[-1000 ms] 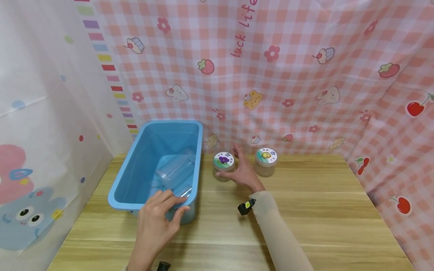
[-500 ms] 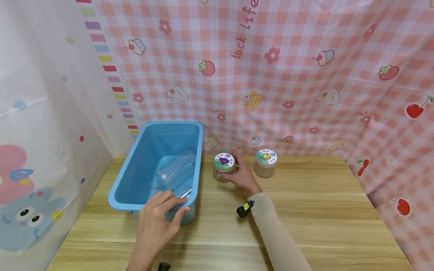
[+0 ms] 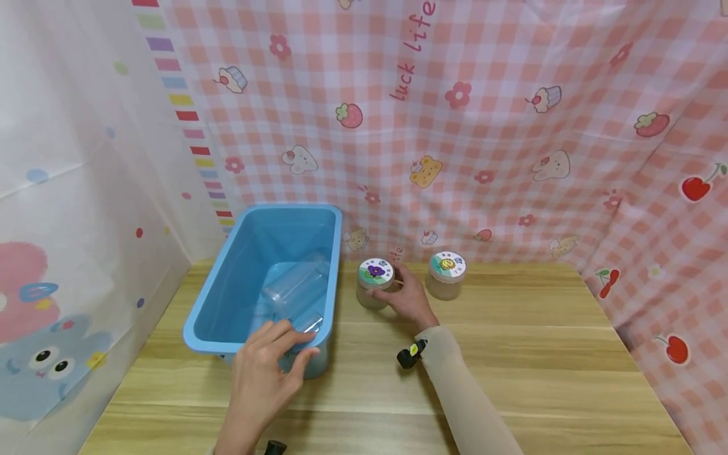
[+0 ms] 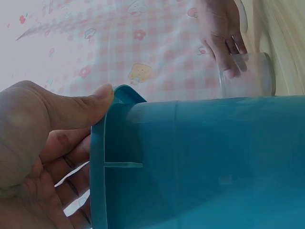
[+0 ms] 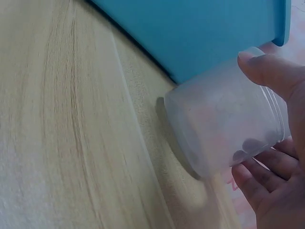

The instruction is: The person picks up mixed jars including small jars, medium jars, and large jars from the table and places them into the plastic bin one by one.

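My left hand (image 3: 263,373) holds the near right corner of a blue plastic bin (image 3: 337,259); in the left wrist view its thumb (image 4: 83,107) presses the outside of the rim and the fingers lie on the other side. To the right of the bin, my right hand (image 3: 411,303) grips a clear jar (image 3: 371,296) with a purple flower on its lid. The right wrist view shows the frosted body of this jar (image 5: 219,119) between thumb and fingers, its base close to the tabletop. Inside the bin a clear plastic cylinder (image 3: 296,285) lies on its side.
A second clear jar (image 3: 445,287), with a yellow flower on its lid, stands right of my right hand. Another shiny clear piece (image 3: 311,323) shows near the bin's near corner. Behind the wooden table (image 3: 512,354) hangs a pink checked cloth (image 3: 483,126).
My right hand has closed in on the purple-flower jar, its fingers coming round the far side from an open spread. My left hand stays on the bin's rim.
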`<control>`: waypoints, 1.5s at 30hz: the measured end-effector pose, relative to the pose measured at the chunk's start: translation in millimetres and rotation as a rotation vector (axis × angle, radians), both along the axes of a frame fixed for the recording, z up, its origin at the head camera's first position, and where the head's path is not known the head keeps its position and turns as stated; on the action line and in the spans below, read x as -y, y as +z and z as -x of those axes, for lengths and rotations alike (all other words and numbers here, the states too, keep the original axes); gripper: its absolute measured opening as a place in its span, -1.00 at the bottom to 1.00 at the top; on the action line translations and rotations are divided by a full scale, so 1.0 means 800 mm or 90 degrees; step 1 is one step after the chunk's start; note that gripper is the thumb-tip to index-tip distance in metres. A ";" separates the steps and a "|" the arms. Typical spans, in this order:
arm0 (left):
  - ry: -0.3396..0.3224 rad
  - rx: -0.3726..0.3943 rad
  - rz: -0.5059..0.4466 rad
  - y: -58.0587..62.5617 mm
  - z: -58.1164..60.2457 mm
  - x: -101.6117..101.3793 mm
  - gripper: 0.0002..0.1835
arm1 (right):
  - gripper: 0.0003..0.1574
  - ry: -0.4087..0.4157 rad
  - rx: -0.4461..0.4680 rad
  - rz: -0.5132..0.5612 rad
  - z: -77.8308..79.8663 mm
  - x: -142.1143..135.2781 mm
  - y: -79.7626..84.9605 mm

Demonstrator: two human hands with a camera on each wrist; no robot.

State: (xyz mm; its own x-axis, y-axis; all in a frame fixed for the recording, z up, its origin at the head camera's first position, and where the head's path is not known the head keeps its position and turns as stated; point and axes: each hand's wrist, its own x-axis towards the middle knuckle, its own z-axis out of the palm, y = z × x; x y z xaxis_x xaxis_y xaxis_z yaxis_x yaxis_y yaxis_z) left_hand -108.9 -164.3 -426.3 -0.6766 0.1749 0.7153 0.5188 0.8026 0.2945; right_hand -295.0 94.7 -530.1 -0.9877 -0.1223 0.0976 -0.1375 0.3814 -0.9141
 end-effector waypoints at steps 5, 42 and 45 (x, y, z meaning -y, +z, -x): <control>-0.001 0.000 0.002 -0.001 0.000 0.000 -0.80 | 0.14 -0.005 0.005 -0.006 -0.003 -0.002 0.004; -0.007 -0.011 -0.006 -0.002 0.001 0.000 -0.78 | 0.10 0.017 -0.062 -0.028 -0.027 -0.009 0.060; -0.006 -0.011 -0.007 -0.001 0.001 0.000 -0.77 | 0.09 0.014 -0.068 -0.041 -0.029 -0.008 0.065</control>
